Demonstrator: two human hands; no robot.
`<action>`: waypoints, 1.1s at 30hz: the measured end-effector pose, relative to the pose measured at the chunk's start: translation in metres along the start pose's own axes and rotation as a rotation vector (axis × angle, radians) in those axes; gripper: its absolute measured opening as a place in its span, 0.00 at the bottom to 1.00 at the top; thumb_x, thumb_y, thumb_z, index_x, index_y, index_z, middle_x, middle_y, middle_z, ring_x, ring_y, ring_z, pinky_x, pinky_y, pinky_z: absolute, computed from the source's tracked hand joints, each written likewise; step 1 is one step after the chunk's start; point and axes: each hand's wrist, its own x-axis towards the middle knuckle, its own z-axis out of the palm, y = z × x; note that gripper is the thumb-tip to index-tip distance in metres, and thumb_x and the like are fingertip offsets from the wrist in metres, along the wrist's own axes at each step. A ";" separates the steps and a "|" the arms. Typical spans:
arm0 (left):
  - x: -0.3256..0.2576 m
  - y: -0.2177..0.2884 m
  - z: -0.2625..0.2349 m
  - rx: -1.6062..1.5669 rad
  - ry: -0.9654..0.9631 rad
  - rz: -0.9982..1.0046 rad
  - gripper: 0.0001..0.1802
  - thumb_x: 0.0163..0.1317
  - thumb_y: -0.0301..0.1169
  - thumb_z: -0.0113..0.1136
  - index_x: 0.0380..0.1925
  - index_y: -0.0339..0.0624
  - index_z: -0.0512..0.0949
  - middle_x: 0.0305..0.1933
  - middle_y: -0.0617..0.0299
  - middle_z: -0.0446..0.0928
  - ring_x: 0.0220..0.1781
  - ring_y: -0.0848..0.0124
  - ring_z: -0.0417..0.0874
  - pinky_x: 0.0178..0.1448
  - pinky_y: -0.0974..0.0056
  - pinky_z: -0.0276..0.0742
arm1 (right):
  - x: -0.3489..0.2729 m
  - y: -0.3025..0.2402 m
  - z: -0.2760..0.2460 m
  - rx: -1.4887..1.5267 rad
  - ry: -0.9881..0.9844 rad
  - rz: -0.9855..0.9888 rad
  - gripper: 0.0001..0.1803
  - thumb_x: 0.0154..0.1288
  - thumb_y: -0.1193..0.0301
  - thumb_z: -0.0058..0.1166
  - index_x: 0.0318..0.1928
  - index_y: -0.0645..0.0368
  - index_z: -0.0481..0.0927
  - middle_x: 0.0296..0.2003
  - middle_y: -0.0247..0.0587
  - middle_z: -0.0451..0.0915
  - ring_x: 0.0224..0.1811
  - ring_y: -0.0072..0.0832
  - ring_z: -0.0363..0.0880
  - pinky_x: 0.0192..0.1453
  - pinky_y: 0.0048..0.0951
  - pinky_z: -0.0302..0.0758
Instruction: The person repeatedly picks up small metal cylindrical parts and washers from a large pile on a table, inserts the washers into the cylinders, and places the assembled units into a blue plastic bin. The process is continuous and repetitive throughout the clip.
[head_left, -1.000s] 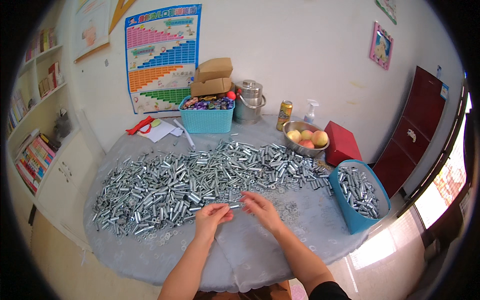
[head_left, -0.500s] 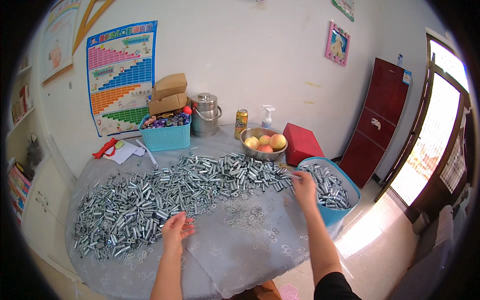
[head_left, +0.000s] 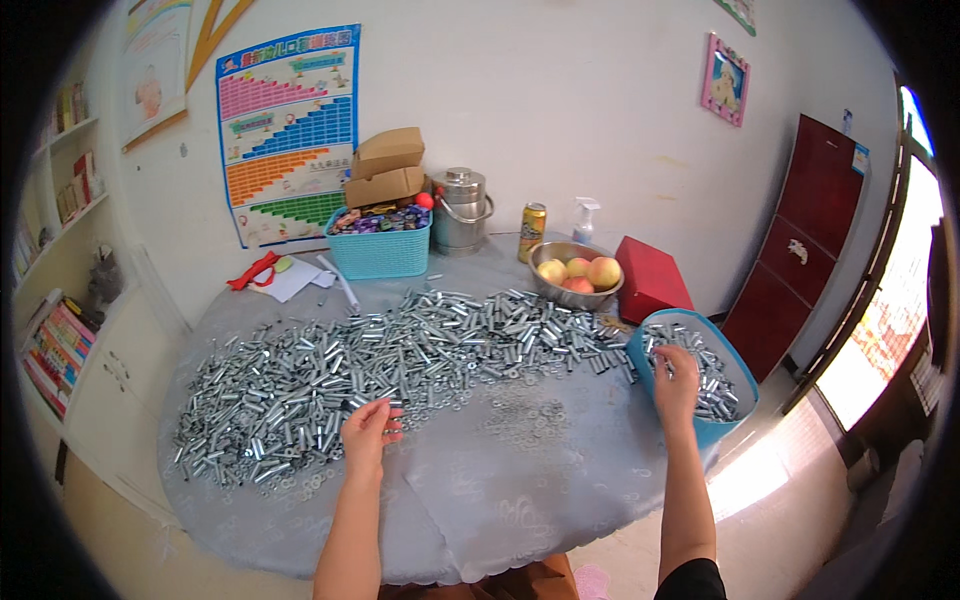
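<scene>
A wide heap of shiny metal tubes [head_left: 300, 375] lies across the grey-covered table, with small flat washers [head_left: 525, 415] scattered along its near side. My left hand [head_left: 368, 435] is at the heap's near edge, its fingers apart; a tube lies close to the fingertips, and I see none clearly held. Over the left part of a blue bin [head_left: 740, 428] at the right is my right hand [head_left: 677, 380], fingers drawn together. Whatever they may pinch is hidden. Many metal tubes [head_left: 712, 378] fill the bin below that hand.
Behind the heap stand a turquoise basket [head_left: 380, 255] of wrapped packets, a steel canister [head_left: 460, 215], a yellow can [head_left: 532, 232], a spray bottle [head_left: 585, 222], a metal bowl [head_left: 575, 295] of fruit and a red box [head_left: 650, 280]. Papers [head_left: 292, 280] lie at the back left.
My right hand has moved from the heap's right end, beside the bin, to over the bin's tubes. My left hand stays near the heap's edge. The view has shifted left.
</scene>
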 end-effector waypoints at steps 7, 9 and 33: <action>0.019 -0.009 -0.017 0.113 0.165 0.197 0.07 0.59 0.26 0.55 0.36 0.38 0.78 0.30 0.62 0.80 0.22 0.82 0.72 0.22 0.77 0.68 | -0.045 -0.085 0.132 0.317 -0.622 -0.062 0.09 0.52 0.73 0.55 0.36 0.55 0.81 0.40 0.45 0.78 0.45 0.40 0.74 0.49 0.36 0.71; 0.021 -0.009 -0.020 0.143 0.199 0.221 0.06 0.58 0.26 0.55 0.35 0.39 0.79 0.30 0.64 0.80 0.22 0.83 0.72 0.21 0.78 0.65 | -0.052 -0.106 0.158 0.366 -0.643 -0.089 0.09 0.53 0.72 0.55 0.36 0.55 0.81 0.39 0.45 0.78 0.45 0.40 0.74 0.49 0.36 0.72; 0.018 -0.007 -0.028 1.102 0.274 0.696 0.10 0.40 0.21 0.64 0.25 0.44 0.80 0.32 0.59 0.73 0.40 0.58 0.70 0.46 0.59 0.67 | -0.081 -0.208 0.196 0.442 -0.659 -0.403 0.09 0.49 0.72 0.56 0.33 0.57 0.81 0.31 0.41 0.77 0.39 0.39 0.74 0.43 0.36 0.71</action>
